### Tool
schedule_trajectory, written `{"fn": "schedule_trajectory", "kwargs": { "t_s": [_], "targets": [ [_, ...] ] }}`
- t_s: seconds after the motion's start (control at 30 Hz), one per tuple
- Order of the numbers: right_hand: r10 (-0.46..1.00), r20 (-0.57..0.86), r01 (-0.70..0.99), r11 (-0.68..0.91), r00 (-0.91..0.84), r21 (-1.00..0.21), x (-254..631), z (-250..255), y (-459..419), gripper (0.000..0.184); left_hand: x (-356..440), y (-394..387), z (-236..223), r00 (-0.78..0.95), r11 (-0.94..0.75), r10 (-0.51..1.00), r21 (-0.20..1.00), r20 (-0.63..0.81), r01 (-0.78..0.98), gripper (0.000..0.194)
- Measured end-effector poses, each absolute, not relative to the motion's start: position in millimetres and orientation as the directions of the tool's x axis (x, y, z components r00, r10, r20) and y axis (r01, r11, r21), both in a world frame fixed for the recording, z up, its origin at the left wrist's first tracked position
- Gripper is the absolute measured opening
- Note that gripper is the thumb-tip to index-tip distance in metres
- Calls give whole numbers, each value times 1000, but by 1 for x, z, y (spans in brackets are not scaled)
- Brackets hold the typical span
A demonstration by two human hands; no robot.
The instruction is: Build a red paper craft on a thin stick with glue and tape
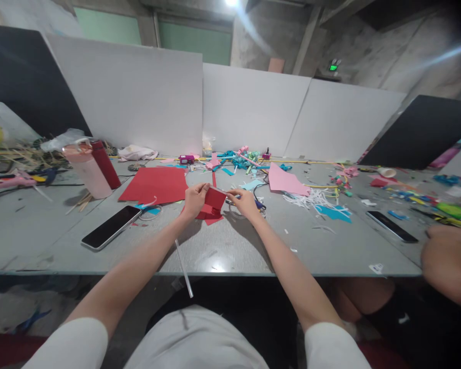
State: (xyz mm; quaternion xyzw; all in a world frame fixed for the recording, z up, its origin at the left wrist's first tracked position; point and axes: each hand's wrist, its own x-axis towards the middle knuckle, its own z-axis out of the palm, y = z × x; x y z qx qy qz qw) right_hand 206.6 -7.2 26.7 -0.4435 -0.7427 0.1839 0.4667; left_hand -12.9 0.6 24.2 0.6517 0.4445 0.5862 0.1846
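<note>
The left hand (195,201) grips a red card (216,198) by its left end, thumb and fingers closed on it. The right hand (245,202) pinches the card's right edge between its fingertips, so the card is held between the 2 hands, tilted, above the middle of the worktop (311,251) and nearer its front edge than its back. Red scraps (211,220) lie just below the card, a small red roll (215,211) among them.

A clear stick (184,269) juts out at the front edge, near the left forearm. Left of the hands, a red sheet (153,183) lies flat, with a phone (111,228) (its screen dark) between it and the front edge. Farther left, a pink bottle (87,171) and a red bottle (106,164) stand side by side, a little tilted in this view.

To the right of the hands, a pink sheet (287,180) lies toward the back edge, with white strips (311,200) and a blue sheet (335,213) beside it. Teal scraps (243,160) gather near the middle of the back edge. Toward the front right corner lies phone number 2 (392,226), close to another person's arm (447,256).
</note>
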Motion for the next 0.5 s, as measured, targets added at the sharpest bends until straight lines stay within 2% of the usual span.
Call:
{"fn": "schedule_trajectory", "kwargs": {
  "t_s": [0.5],
  "targets": [
    [828, 534, 471, 544, -169, -695, 206, 26, -6, 21, -13, 1, 24, -80, -542, 796, 765, 600, 347, 43]
  ]
}}
